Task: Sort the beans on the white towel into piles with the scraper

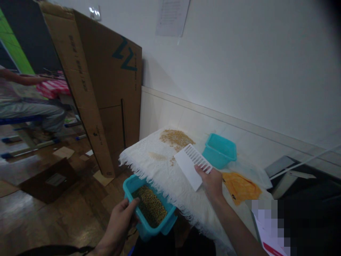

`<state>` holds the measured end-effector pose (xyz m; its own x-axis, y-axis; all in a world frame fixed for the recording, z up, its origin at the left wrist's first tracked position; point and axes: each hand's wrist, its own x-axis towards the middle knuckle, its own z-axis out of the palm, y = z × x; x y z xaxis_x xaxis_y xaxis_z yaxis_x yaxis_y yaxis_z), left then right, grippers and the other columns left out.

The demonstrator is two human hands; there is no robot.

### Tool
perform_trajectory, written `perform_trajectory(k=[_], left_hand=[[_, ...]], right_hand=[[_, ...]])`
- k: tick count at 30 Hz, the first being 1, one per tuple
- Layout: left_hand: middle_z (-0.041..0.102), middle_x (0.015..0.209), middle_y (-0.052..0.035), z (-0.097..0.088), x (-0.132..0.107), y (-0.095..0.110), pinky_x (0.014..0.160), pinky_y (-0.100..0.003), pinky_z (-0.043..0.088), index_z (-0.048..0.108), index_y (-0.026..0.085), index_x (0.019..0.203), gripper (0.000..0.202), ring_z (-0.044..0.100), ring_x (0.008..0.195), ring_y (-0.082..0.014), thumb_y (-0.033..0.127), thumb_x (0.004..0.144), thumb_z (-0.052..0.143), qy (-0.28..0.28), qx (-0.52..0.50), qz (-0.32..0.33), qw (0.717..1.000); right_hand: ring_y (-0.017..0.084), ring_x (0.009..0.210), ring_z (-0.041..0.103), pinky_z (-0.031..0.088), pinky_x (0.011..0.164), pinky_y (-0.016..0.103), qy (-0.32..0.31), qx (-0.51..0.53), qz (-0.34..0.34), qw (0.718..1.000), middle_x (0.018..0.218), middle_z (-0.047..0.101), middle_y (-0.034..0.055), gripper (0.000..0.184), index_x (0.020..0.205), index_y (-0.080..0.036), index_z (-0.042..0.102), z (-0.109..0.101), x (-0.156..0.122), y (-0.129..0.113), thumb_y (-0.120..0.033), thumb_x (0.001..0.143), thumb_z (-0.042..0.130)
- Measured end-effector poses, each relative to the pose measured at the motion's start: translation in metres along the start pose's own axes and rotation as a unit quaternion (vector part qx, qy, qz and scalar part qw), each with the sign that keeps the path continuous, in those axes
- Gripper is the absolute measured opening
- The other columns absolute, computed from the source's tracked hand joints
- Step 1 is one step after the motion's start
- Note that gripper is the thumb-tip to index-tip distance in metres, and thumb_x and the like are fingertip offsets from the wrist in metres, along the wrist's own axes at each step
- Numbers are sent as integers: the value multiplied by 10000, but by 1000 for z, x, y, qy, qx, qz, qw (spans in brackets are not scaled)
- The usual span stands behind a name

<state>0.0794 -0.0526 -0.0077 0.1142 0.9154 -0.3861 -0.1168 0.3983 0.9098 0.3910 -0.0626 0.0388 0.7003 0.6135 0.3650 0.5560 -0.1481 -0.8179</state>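
Observation:
My left hand (121,217) grips the near-left rim of a turquoise plastic bin (149,233), held at the edge of a cloth-covered table. Yellowish beans (151,202), with darker green ones to one side, lie inside it. In my right hand (211,179) is a white slotted card (188,165), tilted over the white fringed cloth (144,153). Beyond the card's far end a pile of beans or grains (177,138) is spread on the cloth, with a fainter, finer patch closer to me.
A second turquoise bin (220,151) stands against the wall, near an orange cloth bag (241,186). A tall cardboard box (106,81) rises at the left. Flattened cardboard (48,179) lies on the wooden floor. Another person (29,103) sits beyond the box.

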Motion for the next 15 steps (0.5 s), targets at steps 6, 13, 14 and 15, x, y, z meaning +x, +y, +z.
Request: perform_trajectory(k=[6,13,14,15], left_hand=[[519,450,54,-2,2,-1,413,-227,315,582,198,616,364,422,393,-94,517,652,753,-3,-7,-3,1000],[513,461,59,-1,0,2,432,-230,336,579,196,604,372,433,412,-98,517,644,762,2,-8,-3,1000],[512,464,60,-1,0,2,434,-231,343,581,195,601,370,437,414,-99,514,639,765,3,-9,-3,1000],[515,469,60,-1,0,2,437,-231,348,586,194,604,366,444,419,-101,510,633,769,3,-10,-3,1000]], right_hand=[[283,710,707,509,669,347,-16,-6,-28,999,707,764,99,409,726,-160,741,2,1,-5,-566,701,700],[288,726,710,507,665,347,-45,-27,-41,998,707,766,93,397,729,-171,748,-1,2,-10,-563,715,686],[289,724,710,503,657,345,-47,-33,-47,997,703,765,91,398,725,-174,749,-2,2,-12,-566,714,683],[289,717,709,499,645,341,-49,-37,-52,997,696,764,88,398,717,-177,750,-3,1,-13,-569,714,681]])
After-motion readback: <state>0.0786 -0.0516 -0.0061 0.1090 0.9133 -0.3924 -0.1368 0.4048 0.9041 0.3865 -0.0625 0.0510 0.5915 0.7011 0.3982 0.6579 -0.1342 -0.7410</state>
